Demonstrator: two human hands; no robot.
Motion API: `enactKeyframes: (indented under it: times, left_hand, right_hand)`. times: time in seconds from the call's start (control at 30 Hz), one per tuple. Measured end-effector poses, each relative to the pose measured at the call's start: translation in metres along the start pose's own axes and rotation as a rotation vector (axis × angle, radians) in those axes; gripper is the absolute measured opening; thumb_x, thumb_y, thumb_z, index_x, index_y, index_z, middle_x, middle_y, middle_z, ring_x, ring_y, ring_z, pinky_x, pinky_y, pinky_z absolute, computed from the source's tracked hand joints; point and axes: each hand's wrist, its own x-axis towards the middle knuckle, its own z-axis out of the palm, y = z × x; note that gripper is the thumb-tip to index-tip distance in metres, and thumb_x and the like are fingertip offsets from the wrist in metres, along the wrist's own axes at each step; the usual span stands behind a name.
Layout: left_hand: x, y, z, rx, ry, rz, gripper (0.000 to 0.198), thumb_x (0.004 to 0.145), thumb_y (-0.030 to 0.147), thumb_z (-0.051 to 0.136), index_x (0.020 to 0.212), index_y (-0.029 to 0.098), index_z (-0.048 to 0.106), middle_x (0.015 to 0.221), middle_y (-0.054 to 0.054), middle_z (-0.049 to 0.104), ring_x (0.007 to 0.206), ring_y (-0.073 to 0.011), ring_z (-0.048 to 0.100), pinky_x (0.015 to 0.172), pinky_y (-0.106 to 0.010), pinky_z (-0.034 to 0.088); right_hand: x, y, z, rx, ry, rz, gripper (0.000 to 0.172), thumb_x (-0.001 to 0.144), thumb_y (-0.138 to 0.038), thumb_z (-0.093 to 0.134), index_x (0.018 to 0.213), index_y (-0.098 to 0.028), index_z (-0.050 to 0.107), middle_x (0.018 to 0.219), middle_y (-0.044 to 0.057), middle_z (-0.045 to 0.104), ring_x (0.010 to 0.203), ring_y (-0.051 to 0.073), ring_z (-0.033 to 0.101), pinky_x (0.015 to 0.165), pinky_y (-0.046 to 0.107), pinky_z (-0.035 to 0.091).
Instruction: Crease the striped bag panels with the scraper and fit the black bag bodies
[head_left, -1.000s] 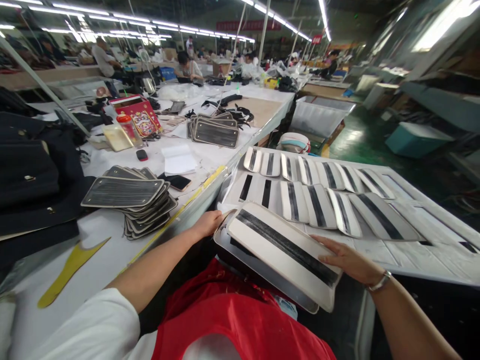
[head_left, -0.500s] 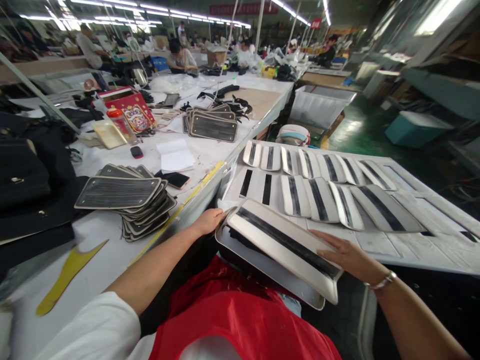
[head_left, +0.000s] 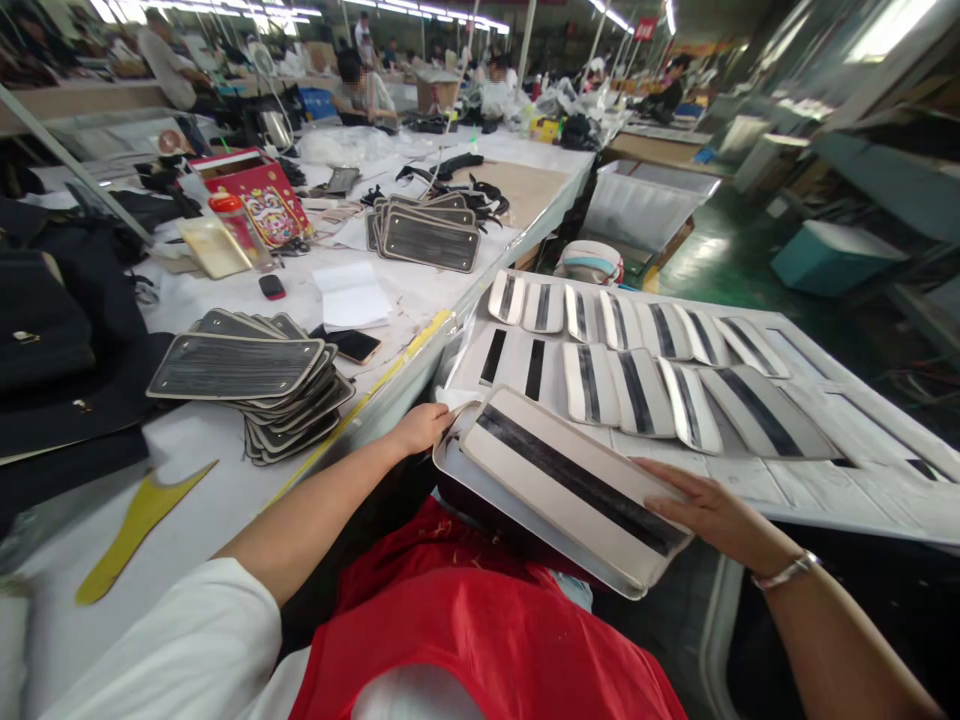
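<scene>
I hold a small stack of white panels (head_left: 559,475), each with a dark stripe down the middle, over my lap. My left hand (head_left: 420,428) grips the stack's far left end with the fingers curled under it. My right hand (head_left: 709,510) lies along the near right edge, fingers closed on the top panel. More striped white panels (head_left: 637,375) lie in two overlapping rows on the white rack (head_left: 825,470) just beyond.
A pile of dark rounded panels (head_left: 259,385) sits on the long table (head_left: 225,480) to my left, a second pile (head_left: 427,235) farther back. A phone (head_left: 351,345), paper, a red box (head_left: 259,200) and dark bags lie there too. Other people work at distant tables.
The stack in my hands has shifted slightly up and right toward the rack. Both hands keep their hold. The view has tilted down a little.
</scene>
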Motion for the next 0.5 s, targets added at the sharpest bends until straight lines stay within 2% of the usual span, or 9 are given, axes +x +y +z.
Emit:
enactKeyframes:
  times: [0.13,0.23,0.3,0.4,0.5]
  left_hand:
    - [-0.001,0.000,-0.001,0.014,0.011,-0.007,0.035,0.085,0.036,0.038,0.056,0.018,0.042,0.055,0.002,0.044,0.058,-0.0124,0.044,0.056,-0.025,0.030]
    - [-0.002,0.002,-0.001,0.028,0.004,-0.002,0.035,0.086,0.034,0.037,0.055,0.018,0.037,0.052,0.003,0.040,0.055,-0.0114,0.041,0.054,-0.025,0.028]
    - [-0.002,0.003,-0.002,0.043,-0.003,0.002,0.035,0.086,0.034,0.037,0.055,0.018,0.036,0.052,0.004,0.038,0.054,-0.0114,0.040,0.054,-0.025,0.027]
    - [-0.002,0.005,-0.003,0.075,-0.014,0.002,0.034,0.086,0.034,0.036,0.056,0.019,0.035,0.053,0.003,0.039,0.056,-0.0120,0.041,0.054,-0.025,0.026]
    - [-0.002,0.007,-0.005,0.112,-0.034,0.022,0.032,0.086,0.033,0.037,0.058,0.019,0.037,0.059,0.001,0.045,0.061,-0.0134,0.044,0.057,-0.026,0.028]
  right_hand:
    - [0.020,0.006,0.010,-0.082,-0.111,-0.034,0.062,0.072,-0.045,0.064,0.126,-0.018,0.053,0.127,0.006,0.055,0.116,0.030,0.050,0.101,0.041,0.040]
    - [0.025,0.005,0.023,-0.187,-0.176,-0.035,0.061,0.078,-0.043,0.057,0.132,-0.016,0.046,0.130,0.007,0.052,0.117,0.028,0.050,0.100,0.038,0.041]
    - [0.021,-0.003,0.032,-0.350,-0.128,-0.053,0.059,0.080,-0.035,0.051,0.135,-0.016,0.041,0.130,0.008,0.052,0.115,0.028,0.051,0.098,0.038,0.041]
    - [0.015,-0.023,0.047,-0.709,-0.034,-0.090,0.063,0.077,-0.020,0.043,0.139,-0.015,0.034,0.126,0.013,0.054,0.100,0.028,0.059,0.087,0.042,0.047]
    - [0.013,-0.038,0.059,-0.993,-0.003,-0.196,0.063,0.072,-0.013,0.042,0.135,-0.007,0.037,0.122,0.017,0.053,0.095,0.027,0.059,0.081,0.041,0.047]
